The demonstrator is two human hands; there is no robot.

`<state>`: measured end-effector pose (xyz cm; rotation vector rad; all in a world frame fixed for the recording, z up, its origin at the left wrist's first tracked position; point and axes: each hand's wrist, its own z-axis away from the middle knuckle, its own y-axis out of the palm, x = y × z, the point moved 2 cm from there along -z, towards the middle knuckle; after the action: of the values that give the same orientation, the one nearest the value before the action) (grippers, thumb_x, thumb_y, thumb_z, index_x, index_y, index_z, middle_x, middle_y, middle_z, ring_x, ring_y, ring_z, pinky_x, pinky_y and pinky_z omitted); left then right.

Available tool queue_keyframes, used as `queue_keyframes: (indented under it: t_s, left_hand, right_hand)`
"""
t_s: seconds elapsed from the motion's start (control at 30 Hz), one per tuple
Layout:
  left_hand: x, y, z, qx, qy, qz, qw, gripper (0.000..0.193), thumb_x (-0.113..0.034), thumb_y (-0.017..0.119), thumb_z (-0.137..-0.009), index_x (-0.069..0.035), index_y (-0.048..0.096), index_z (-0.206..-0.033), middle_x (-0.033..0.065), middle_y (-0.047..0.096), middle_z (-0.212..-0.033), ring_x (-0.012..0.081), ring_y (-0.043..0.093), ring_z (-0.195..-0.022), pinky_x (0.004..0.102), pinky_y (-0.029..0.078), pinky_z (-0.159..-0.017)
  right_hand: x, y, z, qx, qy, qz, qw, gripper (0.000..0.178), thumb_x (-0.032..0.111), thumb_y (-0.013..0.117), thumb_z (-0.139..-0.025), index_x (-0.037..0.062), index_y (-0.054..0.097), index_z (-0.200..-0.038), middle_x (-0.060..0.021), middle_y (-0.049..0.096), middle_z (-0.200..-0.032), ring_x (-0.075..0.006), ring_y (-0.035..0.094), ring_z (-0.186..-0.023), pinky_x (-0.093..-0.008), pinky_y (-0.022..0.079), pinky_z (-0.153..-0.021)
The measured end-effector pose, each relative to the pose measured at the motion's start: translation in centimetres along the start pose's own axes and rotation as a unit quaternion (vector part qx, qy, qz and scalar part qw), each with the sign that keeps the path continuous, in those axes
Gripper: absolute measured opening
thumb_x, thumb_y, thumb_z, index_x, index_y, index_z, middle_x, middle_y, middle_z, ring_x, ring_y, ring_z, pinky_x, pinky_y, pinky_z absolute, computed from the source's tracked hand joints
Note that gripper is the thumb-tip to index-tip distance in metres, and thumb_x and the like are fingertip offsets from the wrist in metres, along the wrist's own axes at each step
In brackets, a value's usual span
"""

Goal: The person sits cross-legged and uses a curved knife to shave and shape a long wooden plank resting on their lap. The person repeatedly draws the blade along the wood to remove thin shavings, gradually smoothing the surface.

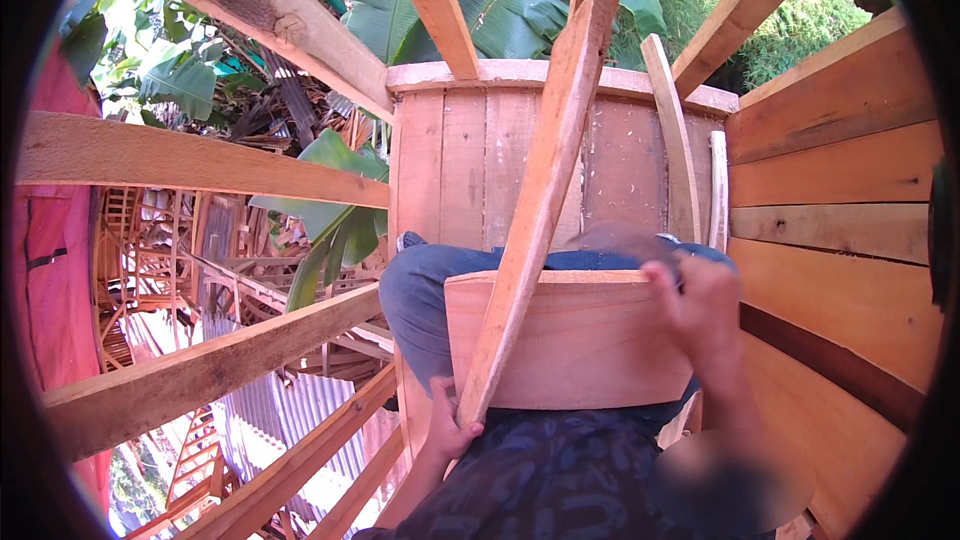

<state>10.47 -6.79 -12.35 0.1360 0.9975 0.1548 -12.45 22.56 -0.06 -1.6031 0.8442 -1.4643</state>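
Observation:
A wide, pale reddish board (590, 345) lies across my lap over my blue jeans. A long wooden strip (540, 175) slants over its left part, rising toward the far side. My left hand (452, 427) is closed round the strip's near end, beside the board's lower left corner. Above the board's right part is my right hand (700, 300), its fingers closed round a dark brown, blade-like tool (625, 238). Motion smears the tool, so its exact kind cannot be made out; it reaches left from the hand over the board's far edge.
I sit on a plank floor (465, 170) strewn with wood chips. Two loose strips, one longer (672, 140) and one shorter (718, 190), lie at its right. A plank wall (830, 185) stands on the right. Open framing beams (210, 160) run along the left, with corrugated sheets (300, 410) below.

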Motion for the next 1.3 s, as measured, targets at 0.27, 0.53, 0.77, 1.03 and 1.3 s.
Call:
queue_keyframes:
  t_s: [0.27, 0.53, 0.77, 1.03, 1.3]
  left_hand:
    - [0.1, 0.6, 0.6, -0.039, -0.008, -0.043, 0.998, 0.094, -0.05, 0.08, -0.067, 0.0, 0.022, -0.122, 0.0179, 0.048, -0.115, 0.0225, 0.054, -0.107, 0.0344, 0.042, -0.091]
    - [-1.1, 1.4, 0.3, -0.041, 0.006, -0.073, 0.996, 0.095, -0.052, 0.079, -0.067, 0.001, 0.023, -0.121, 0.0186, 0.048, -0.115, 0.0235, 0.053, -0.108, 0.0354, 0.042, -0.093]
    - [-0.9, 1.1, 0.3, -0.047, 0.005, -0.103, 0.994, 0.096, -0.053, 0.08, -0.065, 0.002, 0.024, -0.12, 0.0197, 0.049, -0.112, 0.025, 0.053, -0.108, 0.036, 0.043, -0.092]
    - [-0.4, 0.8, 0.1, -0.047, 0.047, -0.147, 0.987, 0.095, -0.049, 0.081, -0.065, 0.004, 0.024, -0.119, 0.0219, 0.046, -0.114, 0.0267, 0.053, -0.105, 0.0366, 0.042, -0.09]
    - [-1.7, 1.4, 0.4, -0.067, 0.014, -0.176, 0.982, 0.094, -0.048, 0.081, -0.064, 0.004, 0.026, -0.119, 0.0218, 0.047, -0.111, 0.0274, 0.053, -0.104, 0.0386, 0.042, -0.09]
  right_hand:
    - [5.2, 4.1, 2.7, 0.099, -0.091, -0.007, 0.991, 0.058, 0.057, 0.057, -0.084, 0.0047, 0.06, -0.059, -0.0132, 0.056, -0.051, -0.0293, 0.06, -0.047, -0.0382, 0.044, -0.043]
    - [5.0, 2.9, 3.6, 0.108, -0.079, -0.002, 0.991, 0.055, 0.053, 0.062, -0.081, 0.0044, 0.057, -0.057, -0.0142, 0.052, -0.049, -0.0303, 0.056, -0.043, -0.039, 0.042, -0.042]
    - [3.4, 3.0, 3.0, 0.019, -0.07, 0.035, 0.997, 0.057, 0.053, 0.06, -0.085, 0.0044, 0.054, -0.056, -0.0143, 0.052, -0.048, -0.0309, 0.055, -0.042, -0.0391, 0.041, -0.041]
    - [3.5, 1.8, 3.1, 0.067, -0.071, 0.016, 0.995, 0.056, 0.052, 0.062, -0.083, 0.0024, 0.056, -0.057, -0.0155, 0.051, -0.048, -0.0341, 0.053, -0.043, -0.0423, 0.04, -0.042]
    - [2.3, 2.7, 1.6, -0.007, -0.069, 0.023, 0.997, 0.057, 0.053, 0.063, -0.081, 0.0043, 0.057, -0.053, -0.0144, 0.052, -0.048, -0.0299, 0.053, -0.041, -0.0405, 0.04, -0.042]
